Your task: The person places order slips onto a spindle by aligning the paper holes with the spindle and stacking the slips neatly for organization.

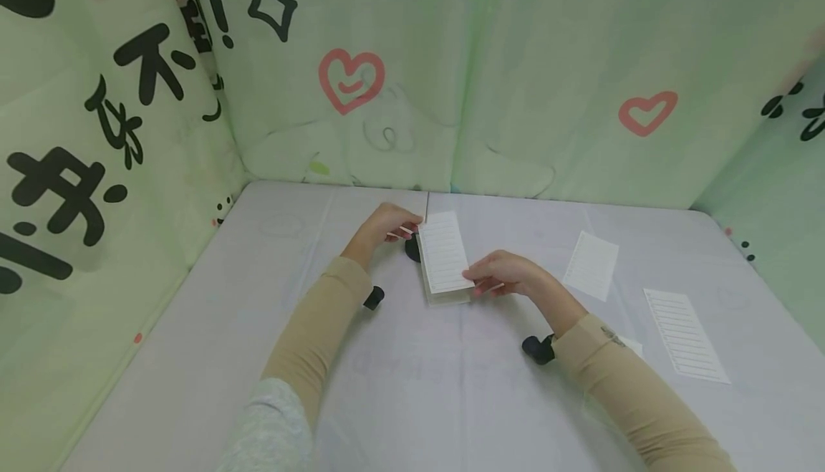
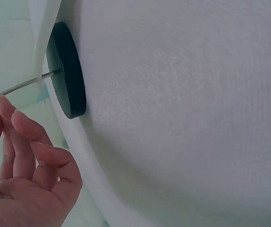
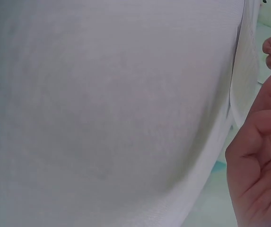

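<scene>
We see a stack of lined slips (image 1: 445, 261) between both hands, on the grey table (image 1: 193, 357); the left hand (image 1: 385, 225) pinches its far corner with curled fingers, and the right hand (image 1: 505, 273) pinches the near edge; the lines on the top slip carry no writing that we can read. Just behind the stack, beside the left hand, stands one black round base (image 2: 66, 71) with a thin metal spike (image 2: 19, 86). To the right of the right hand lie two more loose slips (image 1: 591, 264), apart from each other; the backdrop (image 1: 116, 99) shows black characters, too distorted to read, and two red hearts.
</scene>
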Demonstrator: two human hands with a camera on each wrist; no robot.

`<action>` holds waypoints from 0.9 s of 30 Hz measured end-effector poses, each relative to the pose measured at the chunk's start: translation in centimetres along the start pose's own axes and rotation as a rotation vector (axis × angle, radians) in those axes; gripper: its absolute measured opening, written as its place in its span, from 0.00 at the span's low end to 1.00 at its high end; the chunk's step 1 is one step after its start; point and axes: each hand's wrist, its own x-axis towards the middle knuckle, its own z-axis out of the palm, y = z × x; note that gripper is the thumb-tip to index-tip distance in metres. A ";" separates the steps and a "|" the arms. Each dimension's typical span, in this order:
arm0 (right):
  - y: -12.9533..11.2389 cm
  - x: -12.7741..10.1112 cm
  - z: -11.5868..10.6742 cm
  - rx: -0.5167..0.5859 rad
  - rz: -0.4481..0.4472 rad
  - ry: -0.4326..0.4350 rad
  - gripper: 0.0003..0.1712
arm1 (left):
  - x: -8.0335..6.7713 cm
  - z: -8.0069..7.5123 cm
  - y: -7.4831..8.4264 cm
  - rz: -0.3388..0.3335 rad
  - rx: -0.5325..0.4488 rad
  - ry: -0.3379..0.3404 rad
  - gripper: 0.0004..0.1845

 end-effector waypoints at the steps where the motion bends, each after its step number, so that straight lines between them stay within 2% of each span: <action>1: 0.1 0.1 0.0 -0.006 0.006 0.005 0.14 | 0.0 0.0 -0.1 -0.004 0.009 0.001 0.12; 13: 0.5 0.6 0.4 -0.096 0.053 0.013 0.12 | 0.7 0.6 -1.0 -0.066 0.057 0.032 0.13; 18: 0.6 0.8 0.5 -0.109 0.078 0.008 0.11 | 1.6 1.1 -1.6 -0.091 0.090 0.065 0.12; 27: 0.8 1.1 0.7 -0.140 0.110 0.015 0.12 | 2.3 1.6 -2.3 -0.053 0.064 0.090 0.10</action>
